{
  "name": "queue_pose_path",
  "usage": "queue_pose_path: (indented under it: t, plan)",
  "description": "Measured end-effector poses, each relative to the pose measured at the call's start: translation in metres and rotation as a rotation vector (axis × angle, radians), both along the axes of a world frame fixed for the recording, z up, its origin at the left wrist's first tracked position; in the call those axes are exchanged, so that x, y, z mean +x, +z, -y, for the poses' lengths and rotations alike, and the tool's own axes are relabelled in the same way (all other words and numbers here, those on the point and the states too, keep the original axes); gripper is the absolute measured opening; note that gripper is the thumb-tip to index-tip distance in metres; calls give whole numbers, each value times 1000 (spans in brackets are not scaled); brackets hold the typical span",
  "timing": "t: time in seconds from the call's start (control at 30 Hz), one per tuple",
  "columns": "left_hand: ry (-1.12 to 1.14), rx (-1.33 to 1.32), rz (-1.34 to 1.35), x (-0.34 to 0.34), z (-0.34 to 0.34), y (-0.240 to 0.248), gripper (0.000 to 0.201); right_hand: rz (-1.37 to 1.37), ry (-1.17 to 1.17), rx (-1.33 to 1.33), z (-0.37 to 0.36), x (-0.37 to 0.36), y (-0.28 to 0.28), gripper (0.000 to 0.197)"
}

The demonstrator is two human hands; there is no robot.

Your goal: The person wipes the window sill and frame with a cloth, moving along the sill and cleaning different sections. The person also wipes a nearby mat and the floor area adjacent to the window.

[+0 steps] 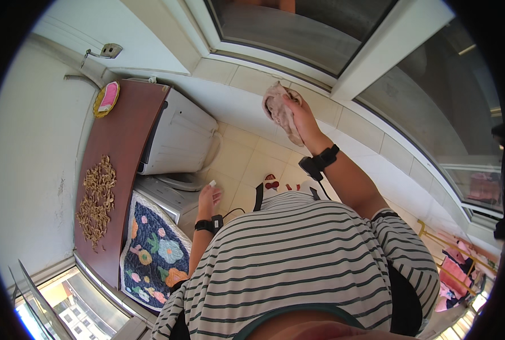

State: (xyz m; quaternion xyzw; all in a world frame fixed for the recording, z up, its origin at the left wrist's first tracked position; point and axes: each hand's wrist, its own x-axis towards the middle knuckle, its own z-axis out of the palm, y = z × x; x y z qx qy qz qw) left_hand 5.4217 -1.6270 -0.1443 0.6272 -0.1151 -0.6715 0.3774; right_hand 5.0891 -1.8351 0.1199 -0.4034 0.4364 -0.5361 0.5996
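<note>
My right hand [302, 116] is raised in front of me, its fingers closed round a crumpled, pinkish-beige cleaning cloth [279, 107]. The cloth hangs at the tiled window ledge [252, 79], just below the window frame; whether it touches the tiles I cannot tell. Lower down on the left, my left hand [209, 196] hangs beside the front of a washing machine [161, 195]. Its fingers are curled, and a small white bit [212, 183] shows at them, too small to name. Both wrists wear black bands.
A brown tabletop [129, 122] on the left carries a spread of dried brownish pieces [97, 195] and a yellow basket [98, 107] with a pink-and-white item. A floral quilted cover [156, 252] drapes nearby. A white appliance [181, 133] stands underneath. Clothes [456, 272] hang on a rack at right.
</note>
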Motion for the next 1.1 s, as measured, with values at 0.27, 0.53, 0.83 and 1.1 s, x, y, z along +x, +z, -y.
queue_pose_path:
  t: [0.27,0.53,0.83,1.1]
  plan:
    - [299,117,-3,-7,-65,8,55,-1018,-311,-845,161,176,-48,60]
    - [700,242,-75,-39,-133,33,43,-1642,116,-857,223,216,-117,81]
    - [595,269,-40,-54,-79,45,42,-1849,156,-970,238,205,-95,67]
    - [356,133,4,-46,-24,45,51,-1875,246,-811,220,171,-90,67]
